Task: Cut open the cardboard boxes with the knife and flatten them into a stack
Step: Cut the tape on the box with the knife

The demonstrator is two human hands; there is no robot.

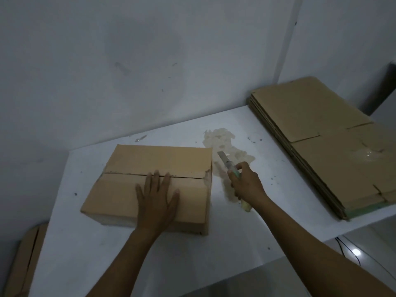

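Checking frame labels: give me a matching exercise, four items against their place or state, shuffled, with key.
Column 1
1. left hand
2. right hand
3. box
4. flattened stack

Column 2
A. at the right end of the table
B. holds the knife
C. pressed flat on the box top
D. mid-table, top flaps closed

Pairs: 1-C, 2-B, 3-D, 4-A

Under the left hand (157, 200) the box (120, 189) is matt cardboard, frayed along its seam. The knife (227, 162) in the right hand (246, 183) has a dull metal blade and a pale plastic handle. Beside that hand the white table (267, 189) is matt and stained.
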